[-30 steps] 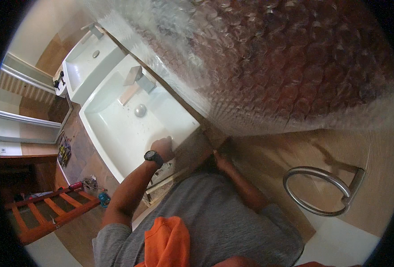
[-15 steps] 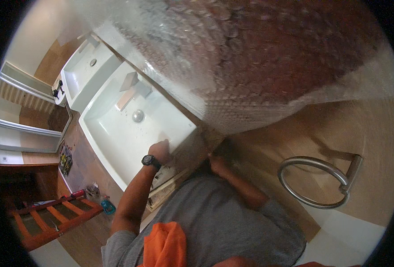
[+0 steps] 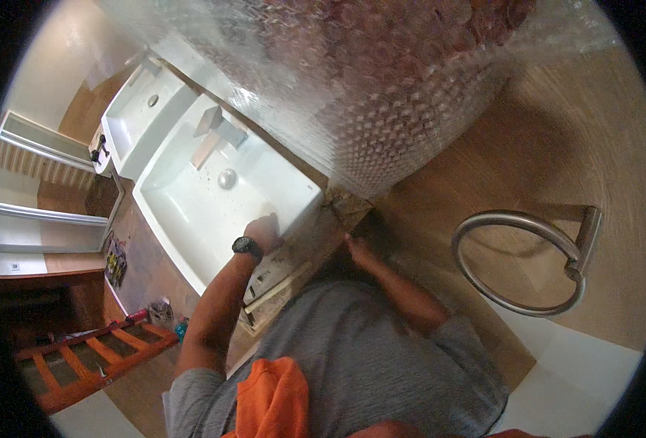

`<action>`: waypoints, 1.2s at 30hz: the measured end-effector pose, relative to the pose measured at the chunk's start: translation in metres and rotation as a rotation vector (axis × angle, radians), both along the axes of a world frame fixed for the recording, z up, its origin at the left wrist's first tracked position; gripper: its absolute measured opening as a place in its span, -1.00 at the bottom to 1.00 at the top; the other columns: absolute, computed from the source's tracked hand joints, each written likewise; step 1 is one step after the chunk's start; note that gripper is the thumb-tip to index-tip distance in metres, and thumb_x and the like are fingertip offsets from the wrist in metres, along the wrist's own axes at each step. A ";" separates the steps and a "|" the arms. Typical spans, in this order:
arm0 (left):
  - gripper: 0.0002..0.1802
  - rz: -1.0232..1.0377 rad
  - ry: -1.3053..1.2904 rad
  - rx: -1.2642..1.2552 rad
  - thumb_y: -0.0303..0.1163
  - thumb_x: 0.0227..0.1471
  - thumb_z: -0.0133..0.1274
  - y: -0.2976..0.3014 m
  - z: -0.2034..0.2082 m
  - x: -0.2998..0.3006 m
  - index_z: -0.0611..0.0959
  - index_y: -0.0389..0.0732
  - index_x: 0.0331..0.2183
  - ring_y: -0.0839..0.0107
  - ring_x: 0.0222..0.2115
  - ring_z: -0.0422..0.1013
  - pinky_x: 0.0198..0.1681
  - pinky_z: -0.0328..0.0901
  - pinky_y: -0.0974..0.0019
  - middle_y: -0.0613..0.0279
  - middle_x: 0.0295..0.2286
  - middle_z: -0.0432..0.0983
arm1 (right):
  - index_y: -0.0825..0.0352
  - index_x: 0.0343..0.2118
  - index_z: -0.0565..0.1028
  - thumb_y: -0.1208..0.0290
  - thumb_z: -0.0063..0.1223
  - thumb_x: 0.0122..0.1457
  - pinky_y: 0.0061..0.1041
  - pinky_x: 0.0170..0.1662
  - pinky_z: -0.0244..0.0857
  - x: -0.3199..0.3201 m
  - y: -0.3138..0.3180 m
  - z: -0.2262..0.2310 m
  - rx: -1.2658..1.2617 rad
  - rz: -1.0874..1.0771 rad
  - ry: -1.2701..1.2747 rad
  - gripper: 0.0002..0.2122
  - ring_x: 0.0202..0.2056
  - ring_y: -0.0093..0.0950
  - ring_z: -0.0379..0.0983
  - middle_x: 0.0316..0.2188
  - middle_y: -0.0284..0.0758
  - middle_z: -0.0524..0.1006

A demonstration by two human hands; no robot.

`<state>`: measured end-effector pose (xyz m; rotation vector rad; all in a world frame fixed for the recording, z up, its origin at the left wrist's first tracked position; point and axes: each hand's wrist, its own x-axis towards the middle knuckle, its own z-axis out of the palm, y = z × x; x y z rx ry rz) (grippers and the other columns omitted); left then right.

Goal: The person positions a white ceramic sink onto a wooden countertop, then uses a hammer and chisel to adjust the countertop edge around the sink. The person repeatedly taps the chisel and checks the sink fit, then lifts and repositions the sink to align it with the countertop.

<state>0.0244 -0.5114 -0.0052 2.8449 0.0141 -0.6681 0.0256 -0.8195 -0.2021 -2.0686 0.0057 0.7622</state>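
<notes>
My left hand [image 3: 263, 233], with a black watch at the wrist, rests on the near right rim of a white rectangular washbasin [image 3: 191, 204]. Its fingers curl over that rim. A block-shaped tap [image 3: 226, 135] and a round drain cap [image 3: 226, 179] belong to this basin. My right hand [image 3: 363, 254] is low beside the counter's end, near the corner with the wood-look wall. Its fingers are drawn together, the fingertips close to the counter edge [image 3: 337, 237]; whatever they hold is too small or shadowed to make out.
Bubble wrap [image 3: 410, 109] covers a large panel above the basins. A second washbasin [image 3: 148, 109] stands farther left. A metal towel ring [image 3: 516, 219] juts from the wall at right. An orange wooden ladder [image 3: 97, 358] and scattered tools [image 3: 116, 263] are at lower left.
The view has shifted slightly, showing the bubble wrap higher and the towel ring a little higher. My left hand stays on the basin rim; my right hand remains near the counter corner.
</notes>
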 end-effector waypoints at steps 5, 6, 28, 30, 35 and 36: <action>-0.44 0.014 -0.049 0.004 -0.16 -0.17 0.32 0.006 -0.007 -0.006 0.48 -0.31 -0.22 -0.11 -0.27 0.52 -0.19 0.42 -0.04 -0.15 -0.35 0.58 | 0.48 -0.42 0.56 -0.20 -0.33 0.33 -0.05 -0.25 0.39 0.010 0.005 0.077 -0.034 -0.094 0.453 -0.30 -0.49 -0.02 0.49 -0.59 -0.03 0.53; -0.44 0.016 -0.052 -0.003 -0.16 -0.16 0.32 0.005 -0.007 -0.007 0.49 -0.31 -0.21 -0.11 -0.27 0.53 -0.19 0.43 -0.03 -0.14 -0.34 0.59 | 0.49 -0.36 0.55 -0.17 -0.30 0.34 -0.04 -0.18 0.37 0.010 0.004 0.085 -0.098 -0.010 0.373 -0.33 -0.41 0.01 0.49 -0.52 0.02 0.54; -0.38 0.288 -0.217 -0.156 -0.12 -0.08 0.29 -0.004 -0.008 -0.037 0.54 -0.19 -0.01 0.00 -0.11 0.41 -0.02 0.35 0.05 0.00 -0.16 0.51 | 0.38 -0.29 0.57 -0.10 -0.04 0.29 -0.23 -0.37 0.30 0.026 -0.030 0.025 0.000 -0.095 0.287 -0.50 -0.52 -0.30 0.39 -0.55 -0.27 0.50; -0.37 0.288 -0.197 -0.152 -0.14 -0.07 0.29 -0.006 -0.003 -0.036 0.52 -0.22 0.00 0.00 -0.10 0.40 -0.02 0.34 0.04 -0.01 -0.14 0.51 | 0.36 -0.26 0.55 -0.11 -0.03 0.28 -0.32 -0.44 0.27 0.018 -0.024 0.013 0.033 -0.121 0.208 -0.50 -0.58 -0.42 0.32 -0.59 -0.34 0.43; -0.36 0.294 -0.193 -0.133 -0.14 -0.07 0.30 -0.007 -0.010 -0.035 0.51 -0.22 0.01 0.01 -0.10 0.39 -0.03 0.35 0.04 0.01 -0.16 0.51 | 0.33 -0.29 0.50 -0.16 -0.16 0.31 -0.38 -0.55 0.18 0.002 0.003 -0.020 0.144 -0.123 0.166 -0.48 -0.62 -0.49 0.25 -0.63 -0.36 0.35; -0.36 0.296 -0.200 -0.131 -0.13 -0.07 0.29 -0.005 -0.017 -0.036 0.51 -0.21 0.01 0.01 -0.10 0.39 -0.03 0.35 0.04 0.01 -0.16 0.51 | 0.37 -0.30 0.50 -0.17 -0.18 0.32 -0.28 -0.47 0.24 0.009 0.008 -0.012 0.087 -0.126 0.265 -0.44 -0.59 -0.39 0.31 -0.58 -0.31 0.41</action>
